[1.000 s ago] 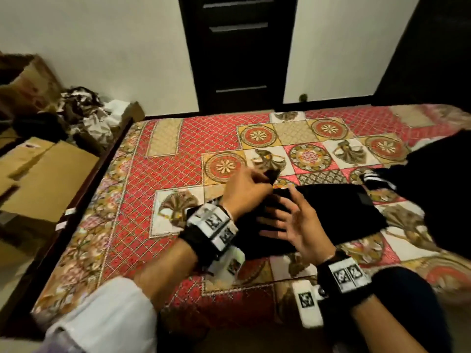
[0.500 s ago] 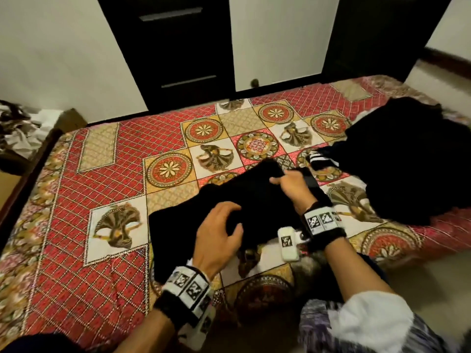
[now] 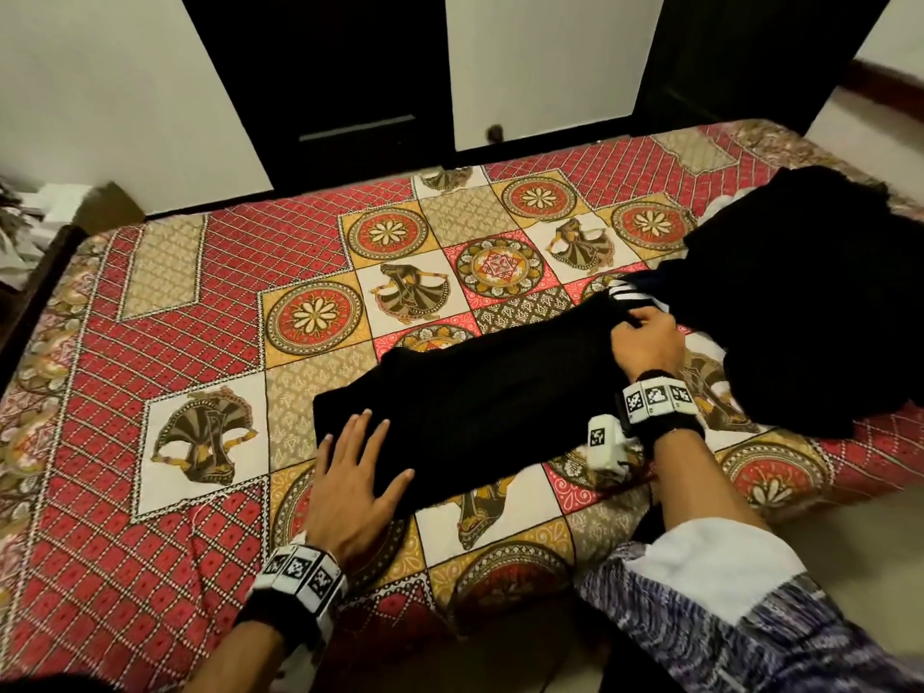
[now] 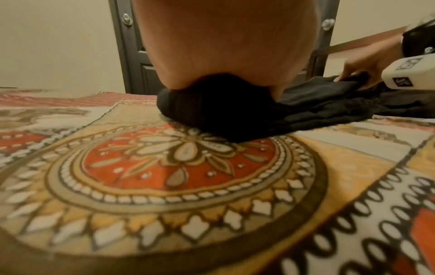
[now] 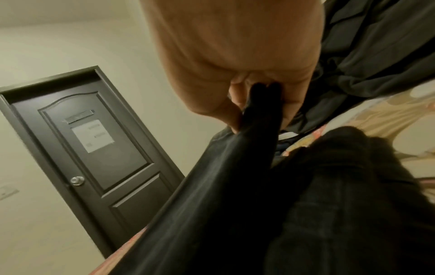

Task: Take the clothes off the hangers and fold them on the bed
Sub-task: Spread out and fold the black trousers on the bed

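Observation:
A black garment (image 3: 490,397) lies stretched in a long strip across the patterned bed (image 3: 200,312). My left hand (image 3: 357,472) lies flat with straight fingers, pressing down the garment's near left end (image 4: 223,111). My right hand (image 3: 645,337) pinches the far right end of the same black garment (image 5: 259,115) between thumb and fingers. A heap of dark clothes (image 3: 810,292) lies at the bed's right side, with a white-striped piece (image 3: 627,295) poking out beside my right hand. No hangers are in view.
A dark door (image 3: 320,77) stands in the wall beyond the bed, another dark panel (image 3: 745,52) to its right. A cluttered pile (image 3: 20,217) lies off the bed's left edge. The bed's near edge meets the floor by my right sleeve (image 3: 725,567).
The garment has been pulled out from a bunch into a long strip. My right hand moved right, gripping one end, and my left hand opened flat onto the other end.

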{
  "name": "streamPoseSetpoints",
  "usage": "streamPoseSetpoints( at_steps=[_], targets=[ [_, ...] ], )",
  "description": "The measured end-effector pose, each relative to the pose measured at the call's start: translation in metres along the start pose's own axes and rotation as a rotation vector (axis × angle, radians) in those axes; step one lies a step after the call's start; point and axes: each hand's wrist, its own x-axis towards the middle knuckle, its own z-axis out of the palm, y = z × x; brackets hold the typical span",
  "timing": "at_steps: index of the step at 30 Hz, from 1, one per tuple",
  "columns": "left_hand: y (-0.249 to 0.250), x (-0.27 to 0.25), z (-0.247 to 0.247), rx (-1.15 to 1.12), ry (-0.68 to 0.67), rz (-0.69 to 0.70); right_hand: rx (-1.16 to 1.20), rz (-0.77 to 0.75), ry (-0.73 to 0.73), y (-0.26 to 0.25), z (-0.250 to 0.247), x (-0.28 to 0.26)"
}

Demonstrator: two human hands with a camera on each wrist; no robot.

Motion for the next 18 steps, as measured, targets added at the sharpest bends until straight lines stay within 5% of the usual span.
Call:
streamPoseSetpoints(
  at_steps=[5,12,18],
  targets=[
    [-0.008,-0.003,0.019,0.046,-0.058,-0.078,-0.260,0.035,-0.206,0.019,0.011,-0.003],
    [-0.007,-0.004,0.015,-0.092,-0.040,-0.097,-0.298,0.056,-0.326,0.017,0.008,-0.004],
    [-0.007,0.000,-0.002,-0.463,0.276,-0.425,-0.155,0.113,-0.377,0.019,0.001,0.006]
  ],
)
